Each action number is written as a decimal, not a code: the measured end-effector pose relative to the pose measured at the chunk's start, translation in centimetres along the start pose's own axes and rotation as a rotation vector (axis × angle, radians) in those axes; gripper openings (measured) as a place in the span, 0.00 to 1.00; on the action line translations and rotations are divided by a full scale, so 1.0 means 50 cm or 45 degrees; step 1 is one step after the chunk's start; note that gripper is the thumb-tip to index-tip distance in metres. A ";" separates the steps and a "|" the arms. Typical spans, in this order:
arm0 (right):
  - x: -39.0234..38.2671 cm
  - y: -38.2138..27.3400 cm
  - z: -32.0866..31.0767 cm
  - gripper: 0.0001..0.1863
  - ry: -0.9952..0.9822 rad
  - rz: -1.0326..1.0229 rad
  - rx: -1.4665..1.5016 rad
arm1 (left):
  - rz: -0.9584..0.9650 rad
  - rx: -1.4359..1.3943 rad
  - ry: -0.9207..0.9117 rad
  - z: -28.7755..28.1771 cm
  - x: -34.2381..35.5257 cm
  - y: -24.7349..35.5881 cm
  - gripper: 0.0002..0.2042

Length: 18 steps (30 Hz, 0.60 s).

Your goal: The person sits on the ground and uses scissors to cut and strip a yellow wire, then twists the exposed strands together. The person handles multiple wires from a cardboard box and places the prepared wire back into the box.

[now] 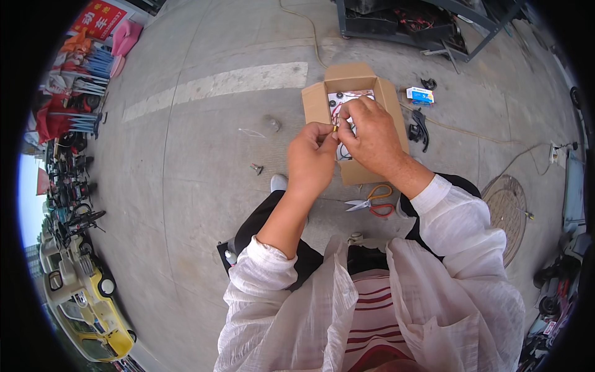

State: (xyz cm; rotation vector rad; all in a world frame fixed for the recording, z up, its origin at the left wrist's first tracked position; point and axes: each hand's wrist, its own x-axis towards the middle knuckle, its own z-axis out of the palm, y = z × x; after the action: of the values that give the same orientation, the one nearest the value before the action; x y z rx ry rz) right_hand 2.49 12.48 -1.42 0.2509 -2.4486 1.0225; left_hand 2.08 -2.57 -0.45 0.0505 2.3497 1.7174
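My left hand (310, 158) and my right hand (372, 133) meet over an open cardboard box (348, 73), both pinched on a small yellow piece (334, 129) too small to make out clearly. Below them in the box lie wires and small black round parts (339, 95) on a pale backing, partly hidden by my hands. A pair of scissors (372, 201) with orange and red handles lies on the concrete in front of the box, between my legs.
A blue-and-white carton (419, 95) and black parts (419, 129) lie right of the box. A metal cart (396, 25) stands beyond, cables cross the ground, and small items (256, 168) lie to the left. Parked vehicles (93, 297) and a manhole cover (505, 242) are at the sides.
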 end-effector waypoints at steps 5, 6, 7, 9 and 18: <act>0.034 0.032 -0.020 0.07 0.147 0.066 -0.055 | -0.064 -0.055 -0.104 -0.006 -0.018 -0.016 0.07; 0.046 0.040 -0.034 0.06 0.215 0.083 -0.095 | -0.119 -0.103 -0.142 -0.004 -0.029 -0.031 0.07; 0.051 0.038 -0.047 0.06 0.212 0.153 0.007 | -0.174 -0.150 -0.180 -0.003 -0.034 -0.041 0.07; 0.061 0.033 -0.074 0.07 0.210 0.294 0.211 | -0.224 -0.489 -0.162 -0.010 -0.021 -0.034 0.08; 0.024 0.016 -0.047 0.17 -0.172 0.221 0.550 | -0.221 -0.634 -0.231 -0.015 0.005 -0.013 0.08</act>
State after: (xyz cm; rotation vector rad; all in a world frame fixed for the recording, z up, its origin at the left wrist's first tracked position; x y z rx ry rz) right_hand 2.02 14.70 0.09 0.2564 -2.3721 1.6588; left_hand 1.76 -3.44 -0.87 -0.0768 1.6948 2.0533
